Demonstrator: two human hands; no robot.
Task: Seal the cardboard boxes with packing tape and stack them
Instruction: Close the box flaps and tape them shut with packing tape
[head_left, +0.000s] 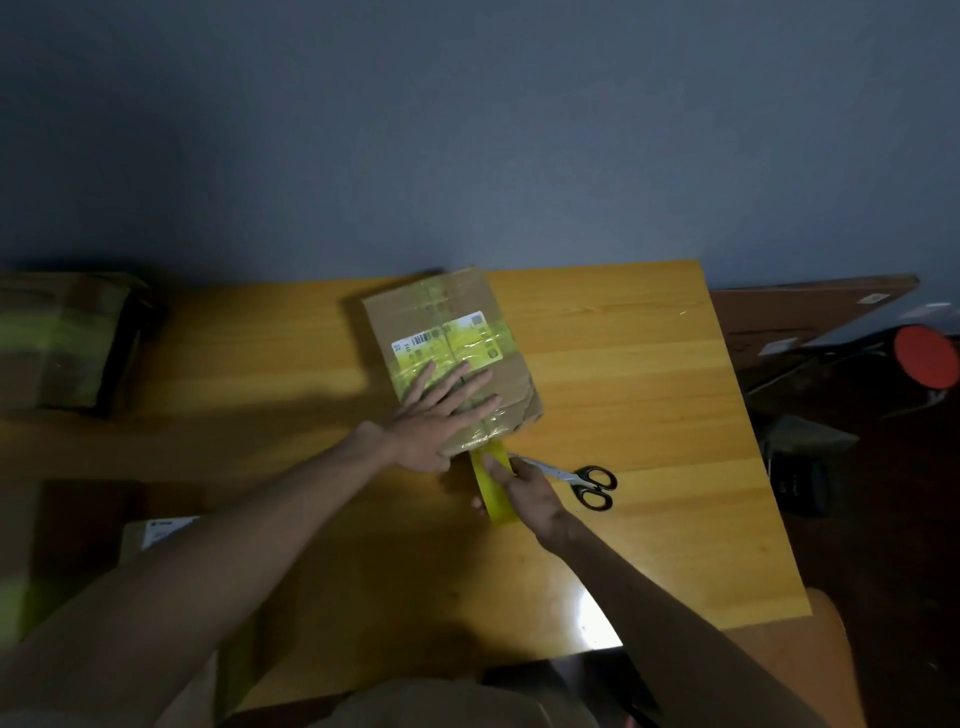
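A flat cardboard box (511, 374) with a shipping label and shiny tape across its top lies on the wooden table (649, 395). My left hand (441, 415) presses flat on the box's near end, fingers spread. A strip of yellow tape (496, 493) runs from the box's near edge toward me. My right hand (524, 493) grips that strip just below the box, and the far side of the strip is hidden by the fingers.
Black-handled scissors (587, 480) lie right beside my right hand. Another taped cardboard box (62, 338) sits at the far left. A smaller box with a white label (161, 535) is low on the left. A red round object (927, 356) and dark clutter lie beyond the table's right edge.
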